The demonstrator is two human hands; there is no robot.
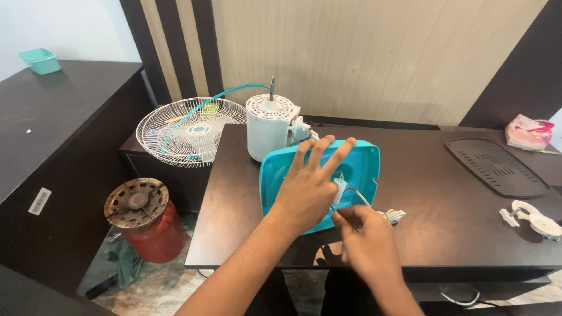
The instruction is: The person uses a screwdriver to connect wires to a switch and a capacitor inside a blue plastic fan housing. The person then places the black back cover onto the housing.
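Teal base (360, 167) partly hidden behind left hand (304, 190), thin tool in right hand (366, 243) too small to tell

Small white rectangular barcode sticker (39, 201) with dark bars, stuck at a tilt on the front face of the dark cabinet at far left, just above and left of the red gas cylinder

Soft pink-and-white plastic packet (528, 131), crumpled and pillow-shaped, lying at the far right back corner of the dark desk, just beyond the black ribbed tray

No signs or screens in view
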